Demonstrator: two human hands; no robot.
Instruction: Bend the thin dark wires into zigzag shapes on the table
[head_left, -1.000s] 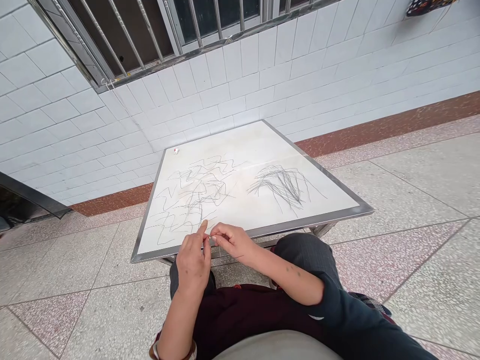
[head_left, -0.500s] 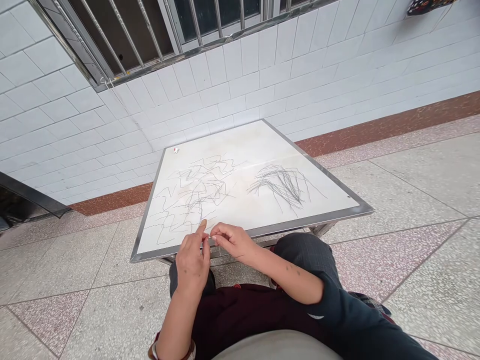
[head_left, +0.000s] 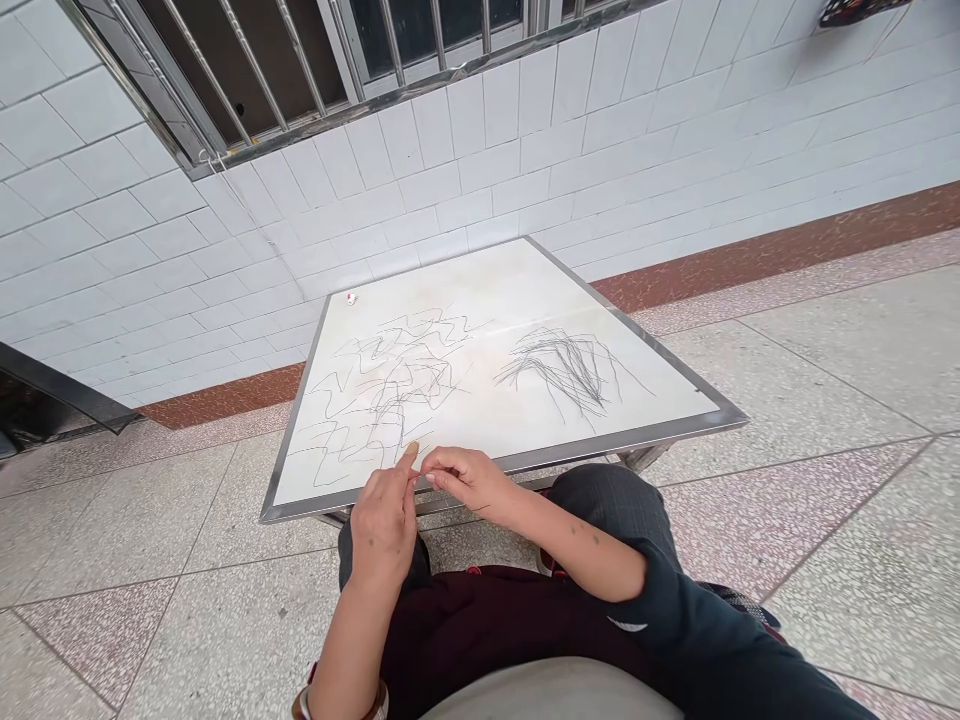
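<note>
Both hands meet over the near edge of a white table [head_left: 487, 300]. My left hand [head_left: 384, 515] is closed in a pinch, one finger pointing forward. My right hand [head_left: 466, 480] pinches with thumb and forefinger, its fingertips almost touching the left ones. A thin dark wire-like strand seems to be held between them; most of it is hidden, and a short dark line shows below the right hand. Wavy, bent strands [head_left: 397, 385] lie spread on the table's left half. On the right half lies a loose bunch of straighter strands [head_left: 562, 365].
A small white and red object [head_left: 352, 298] sits at the table's far left corner. Grey metal trim [head_left: 660, 435] borders the tabletop. Behind it stands a white tiled wall [head_left: 480, 190] with a barred window [head_left: 300, 60]. My knees [head_left: 615, 510] are under the near edge.
My hands stay together at almost the same place, with only a slight shift of the fingers. The strands on the table have not moved.
</note>
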